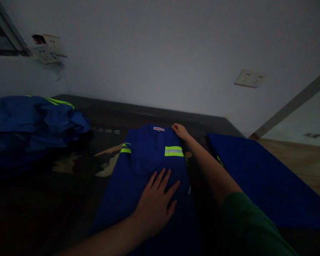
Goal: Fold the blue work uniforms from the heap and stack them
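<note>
A blue work jacket (149,156) with yellow-green and silver reflective bands lies folded lengthwise in front of me. Its white label (159,129) shows at the neck, at the far end. My left hand (158,201) rests flat on the middle of the cloth, fingers spread. At the far right shoulder corner, my right hand (179,130) has its fingers curled closed on the jacket's edge. The fingertips there are partly hidden. Dim light obscures the near end of the jacket.
A heap of blue garments (34,124) with yellow-green trim lies left on the dark table (106,110). Flat blue cloth (258,177) lies on the right. A pale wall (154,57) with sockets (250,78) stands behind. Wooden floor (306,160) shows at far right.
</note>
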Motion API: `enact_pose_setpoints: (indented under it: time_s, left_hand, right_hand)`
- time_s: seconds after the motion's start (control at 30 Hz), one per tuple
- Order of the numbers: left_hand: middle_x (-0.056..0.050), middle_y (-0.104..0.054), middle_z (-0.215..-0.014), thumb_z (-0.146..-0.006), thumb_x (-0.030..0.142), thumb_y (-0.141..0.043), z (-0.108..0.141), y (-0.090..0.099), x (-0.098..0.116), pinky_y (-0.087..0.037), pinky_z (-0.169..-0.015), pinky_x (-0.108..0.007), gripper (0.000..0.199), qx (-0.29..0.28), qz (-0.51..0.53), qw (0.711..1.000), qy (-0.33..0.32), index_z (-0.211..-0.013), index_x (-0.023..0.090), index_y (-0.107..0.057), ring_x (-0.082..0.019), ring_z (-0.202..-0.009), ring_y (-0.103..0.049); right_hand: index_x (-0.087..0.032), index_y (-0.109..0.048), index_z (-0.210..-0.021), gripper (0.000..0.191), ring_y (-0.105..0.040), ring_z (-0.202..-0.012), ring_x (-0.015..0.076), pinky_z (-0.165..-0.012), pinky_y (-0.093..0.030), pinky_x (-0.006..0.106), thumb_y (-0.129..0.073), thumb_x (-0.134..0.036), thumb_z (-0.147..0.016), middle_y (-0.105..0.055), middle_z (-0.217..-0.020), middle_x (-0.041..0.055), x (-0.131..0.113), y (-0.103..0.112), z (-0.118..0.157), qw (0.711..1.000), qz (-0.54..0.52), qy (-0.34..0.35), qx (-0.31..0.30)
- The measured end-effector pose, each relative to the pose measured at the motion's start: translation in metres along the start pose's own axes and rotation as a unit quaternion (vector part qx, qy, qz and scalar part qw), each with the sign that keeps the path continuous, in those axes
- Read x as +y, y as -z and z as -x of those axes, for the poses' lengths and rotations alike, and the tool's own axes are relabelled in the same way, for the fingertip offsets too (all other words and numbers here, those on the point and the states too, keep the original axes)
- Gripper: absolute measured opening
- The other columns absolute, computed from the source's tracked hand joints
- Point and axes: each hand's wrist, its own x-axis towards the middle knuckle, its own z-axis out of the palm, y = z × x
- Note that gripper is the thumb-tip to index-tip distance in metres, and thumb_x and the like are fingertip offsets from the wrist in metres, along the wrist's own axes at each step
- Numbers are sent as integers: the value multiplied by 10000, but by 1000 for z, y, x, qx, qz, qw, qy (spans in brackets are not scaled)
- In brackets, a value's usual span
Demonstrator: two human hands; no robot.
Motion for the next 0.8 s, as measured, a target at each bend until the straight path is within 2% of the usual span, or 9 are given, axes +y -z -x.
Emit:
enact_pose_setpoints:
  time_s: [0.13, 0.23, 0.3, 0.43, 0.5, 0.6, 0.7, 0.8]
  left_hand:
    - [-79, -315, -1541, -927, 460, -453, 0, 1, 0, -255, -1141, -534, 526, -12, 2, 1000, 6, -1430, 316, -404, -301, -1424, -258]
    - [-75, -304, -1546, -926, 462, -452, 0, 0, 0, -244, -1142, -543, 535, -15, 2, 1000, 7, -1437, 313, -396, -308, -1428, -246]
    - [-72, -303, -1547, -927, 465, -448, 0, 0, 0, -240, -1142, -548, 537, -16, 4, 1000, 6, -1439, 310, -395, -308, -1430, -240]
    - [-64, -304, -1547, -926, 471, -449, 0, 1, 0, -240, -1141, -545, 533, -19, 11, 1000, 7, -1439, 337, -389, -305, -1432, -234]
    - [-51, -298, -1550, -928, 472, -446, 0, 3, 0, -240, -1136, -550, 512, -22, 15, 1000, 9, -1428, 378, -393, -309, -1431, -237]
    - [-43, -291, -1553, -931, 462, -445, -1, 5, 1, -235, -1132, -565, 490, -27, 22, 999, 7, -1416, 404, -404, -319, -1431, -233]
    - [-52, -297, -1550, -930, 454, -452, -1, 5, 1, -230, -1132, -571, 489, -30, 23, 999, 5, -1414, 391, -414, -325, -1430, -231]
    - [-44, -291, -1553, -932, 454, -451, -1, 5, 1, -227, -1136, -563, 491, -20, 17, 1000, 3, -1418, 390, -407, -317, -1432, -229]
  right_hand:
    - [-122, -657, -978, 347, -557, -1029, 252, -922, -329, 356, -395, -350, -980, -669, -1016, 165, -12, -7, 2, 994, 102, 15, 31]
    - [-105, -639, -1056, 401, -540, -1034, 259, -931, -304, 363, -337, -365, -1001, -652, -1017, 181, -17, -8, 3, 967, 238, 83, 33]
    - [-105, -632, -1077, 415, -534, -1019, 250, -925, -303, 356, -317, -366, -1007, -647, -1010, 176, -18, -6, 3, 951, 286, 112, 25]
    - [-118, -644, -1056, 375, -485, -1076, 260, -922, -319, 357, -351, -345, -998, -647, -1018, 167, -23, 3, 5, 951, 287, 111, 30]
    - [-129, -645, -1069, 350, -469, -1107, 268, -913, -343, 356, -350, -301, -993, -638, -1076, 161, -31, 6, 11, 961, 258, 74, 73]
    - [-125, -595, -1196, 381, -498, -1118, 268, -922, -373, 355, -319, -286, -990, -587, -1221, 159, -50, 2, 33, 973, 187, 7, 136]
    - [-72, -473, -1348, 514, -467, -1234, 301, -1000, -350, 387, -330, -404, -983, -476, -1384, 204, -67, -15, 63, 984, 156, -15, 81]
    - [-11, -364, -1423, 663, -332, -1364, 345, -1096, -247, 447, -332, -493, -970, -343, -1479, 261, -72, -32, 85, 984, 170, -43, 5]
